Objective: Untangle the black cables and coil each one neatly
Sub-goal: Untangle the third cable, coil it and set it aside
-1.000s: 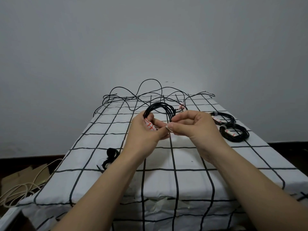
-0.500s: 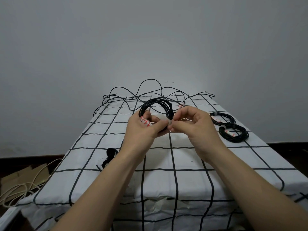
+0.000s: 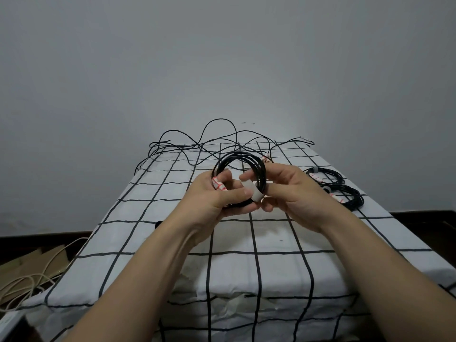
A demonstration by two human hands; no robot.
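Observation:
I hold a black cable coil (image 3: 238, 159) upright above the middle of the checked table. My left hand (image 3: 214, 196) grips its lower left part, thumb laid across, beside a red-and-white label (image 3: 218, 185). My right hand (image 3: 291, 191) pinches the coil's right side. A white strap (image 3: 251, 192) wraps the coil between my thumbs. A tangle of loose black cables (image 3: 217, 141) lies at the table's far edge. Two finished coils (image 3: 325, 175) (image 3: 349, 197), each with a label, lie at the right.
The table wears a white cloth with black grid lines (image 3: 256, 243). A small black item (image 3: 158, 222) peeks out behind my left forearm. On the floor at the left lie cream cords (image 3: 27, 282) over cardboard (image 3: 37, 260). A grey wall stands behind.
Both hands lifted the coil slightly and turned it more upright. The white strap now shows wrapped around the coil between my thumbs.

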